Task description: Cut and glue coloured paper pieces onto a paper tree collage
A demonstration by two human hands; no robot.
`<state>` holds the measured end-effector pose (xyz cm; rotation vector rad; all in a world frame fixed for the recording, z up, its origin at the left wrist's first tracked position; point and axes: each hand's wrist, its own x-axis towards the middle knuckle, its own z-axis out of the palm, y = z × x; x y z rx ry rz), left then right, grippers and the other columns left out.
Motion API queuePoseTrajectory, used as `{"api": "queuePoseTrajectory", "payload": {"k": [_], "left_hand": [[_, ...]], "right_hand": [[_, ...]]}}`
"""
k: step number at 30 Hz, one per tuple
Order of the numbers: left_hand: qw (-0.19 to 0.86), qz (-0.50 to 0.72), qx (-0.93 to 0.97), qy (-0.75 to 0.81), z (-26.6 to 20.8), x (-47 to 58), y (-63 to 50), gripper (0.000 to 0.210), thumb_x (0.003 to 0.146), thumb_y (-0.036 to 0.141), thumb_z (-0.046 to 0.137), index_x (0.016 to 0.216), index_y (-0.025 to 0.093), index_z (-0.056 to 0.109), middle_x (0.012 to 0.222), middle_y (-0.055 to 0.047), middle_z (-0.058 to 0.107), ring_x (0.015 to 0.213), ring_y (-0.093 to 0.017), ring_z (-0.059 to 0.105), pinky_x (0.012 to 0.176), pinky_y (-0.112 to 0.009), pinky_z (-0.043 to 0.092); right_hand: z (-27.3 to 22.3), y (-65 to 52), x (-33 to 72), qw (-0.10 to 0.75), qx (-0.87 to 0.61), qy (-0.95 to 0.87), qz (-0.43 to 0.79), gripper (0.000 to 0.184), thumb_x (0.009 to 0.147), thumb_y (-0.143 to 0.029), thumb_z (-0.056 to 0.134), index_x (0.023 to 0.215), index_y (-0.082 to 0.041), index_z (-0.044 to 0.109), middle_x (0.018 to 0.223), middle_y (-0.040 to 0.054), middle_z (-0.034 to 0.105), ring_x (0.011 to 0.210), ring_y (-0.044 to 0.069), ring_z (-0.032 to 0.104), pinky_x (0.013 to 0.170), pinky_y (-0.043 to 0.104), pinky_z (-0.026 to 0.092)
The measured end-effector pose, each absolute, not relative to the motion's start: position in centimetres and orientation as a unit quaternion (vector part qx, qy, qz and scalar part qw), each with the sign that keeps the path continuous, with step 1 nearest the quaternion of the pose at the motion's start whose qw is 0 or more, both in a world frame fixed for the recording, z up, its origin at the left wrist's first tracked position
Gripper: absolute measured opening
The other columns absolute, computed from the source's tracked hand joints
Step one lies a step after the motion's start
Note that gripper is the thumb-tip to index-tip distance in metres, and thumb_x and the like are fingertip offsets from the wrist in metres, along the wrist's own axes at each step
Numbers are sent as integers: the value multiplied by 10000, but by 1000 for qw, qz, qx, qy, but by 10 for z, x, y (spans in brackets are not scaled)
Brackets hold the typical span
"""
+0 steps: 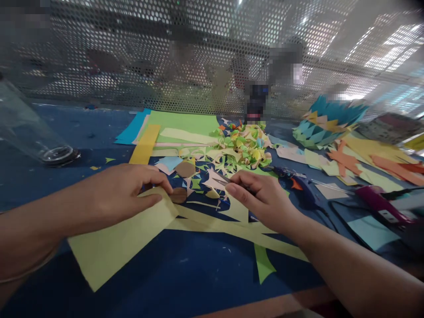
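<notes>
Between the thumb and fingers of my left hand [132, 198] is a pale yellow-green sheet of paper [122, 240], tilted with its lower corner toward me. The fingertips are beside a round brown disc [179, 195]; a second brown disc [185, 169] lies just behind it. My right hand [261, 196] is closed around scissors [220, 177], whose thin metal blades point left over paper scraps; the handles are mostly hidden by the fingers. Long pale paper strips [228, 227] cross the blue table in front of both hands.
A heap of curled paper pieces [247, 143] sits behind my right hand. Coloured sheets [185, 121] lie at the back, near a perforated metal screen [132, 57]. A clear glass vessel [29, 128] stands left. Rightward are a dark blue glue gun [303, 187], magenta power strip [380, 205] and paper crown [326, 121].
</notes>
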<state>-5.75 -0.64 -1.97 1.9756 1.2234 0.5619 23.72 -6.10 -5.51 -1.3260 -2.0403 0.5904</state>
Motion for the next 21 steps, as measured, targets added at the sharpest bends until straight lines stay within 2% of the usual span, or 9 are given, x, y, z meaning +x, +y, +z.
{"api": "queuePoseTrajectory", "payload": {"k": [2,4,7,10,12,15,21], "left_hand": [[201,128,864,444,-17,-54,-10,198,836,192,665,973,255,793,1045,-27,702,1050,-269,599,808,-248,401],[132,86,904,398,-17,-44,-14,212,865,265,646,1040,276,767,1064,-44,679,1064,-292,587,851,-306,395],[128,63,921,362,-20,-19,-21,207,922,309,578,1035,250,740,1052,-78,666,996,-284,607,811,-345,407],[128,45,930,341,-24,2,-22,150,845,266,645,957,223,734,1052,-114,642,972,-306,613,738,-356,398],[136,29,932,336,-27,9,-20,142,820,230,645,934,210,727,996,-119,641,883,-286,623,691,-350,386],[139,22,930,339,-33,11,-14,126,837,220,606,908,216,711,886,-97,653,730,-239,609,628,-341,352],[146,45,935,319,-41,9,-5,158,890,202,542,804,225,673,768,-54,632,629,-184,553,608,-333,326]], "right_hand": [[-57,-58,240,321,-516,-767,204,434,1003,-551,501,754,-198,538,614,-46,420,539,89,378,513,264,258],[-58,-55,242,327,-525,-763,189,452,1000,-570,495,750,-196,541,620,-43,428,548,90,390,520,269,257],[-58,-53,243,333,-536,-754,183,453,995,-580,495,772,-192,569,630,-37,460,558,94,399,528,275,263],[-58,-53,244,340,-540,-746,191,457,986,-590,502,777,-191,577,635,-35,476,560,97,393,530,276,271],[-58,-52,245,339,-543,-744,193,460,978,-599,509,773,-192,575,634,-35,481,554,96,385,526,277,269],[-60,-49,247,328,-551,-743,190,459,972,-598,518,755,-196,563,623,-37,468,543,97,377,520,281,257],[-66,-38,254,304,-573,-741,173,465,973,-598,511,748,-195,570,641,-20,519,562,108,421,533,282,272]]}}
